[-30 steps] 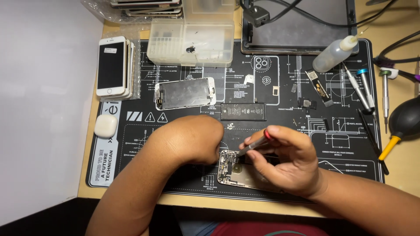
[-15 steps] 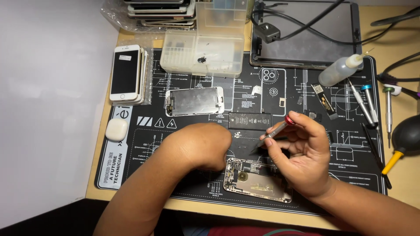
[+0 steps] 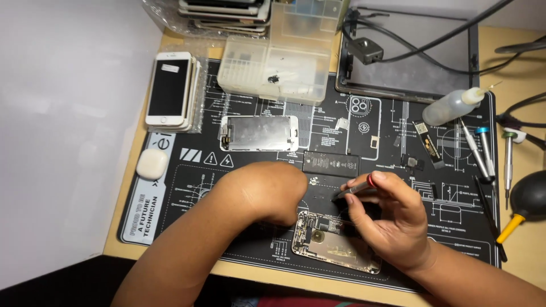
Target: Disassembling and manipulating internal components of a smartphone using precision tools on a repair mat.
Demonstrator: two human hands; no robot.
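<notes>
An opened phone body (image 3: 335, 245) with bare circuitry lies near the front edge of a black repair mat (image 3: 227, 250). My right hand (image 3: 392, 227) grips a thin screwdriver (image 3: 357, 187) with a red ring. Its tip points left, just above the phone's top end. My left arm reaches in from the lower left. Its rounded end, my left hand (image 3: 273, 193), rests on the mat against the phone's upper left corner, and no fingers show. A black battery (image 3: 331, 164) lies just beyond the screwdriver tip.
A detached screen panel (image 3: 259, 133) lies mid-mat and a clear compartment box (image 3: 278, 62) sits behind it. Stacked phones (image 3: 170, 91) and a white case (image 3: 152, 164) stand at left. At right are a squeeze bottle (image 3: 452, 107), screwdrivers (image 3: 483, 150) and a black blower (image 3: 529, 199).
My right hand lifted the screwdriver off the opened phone, raised it, then lowered it to just above the phone's top. The left arm stayed put. The view shifted slightly.
</notes>
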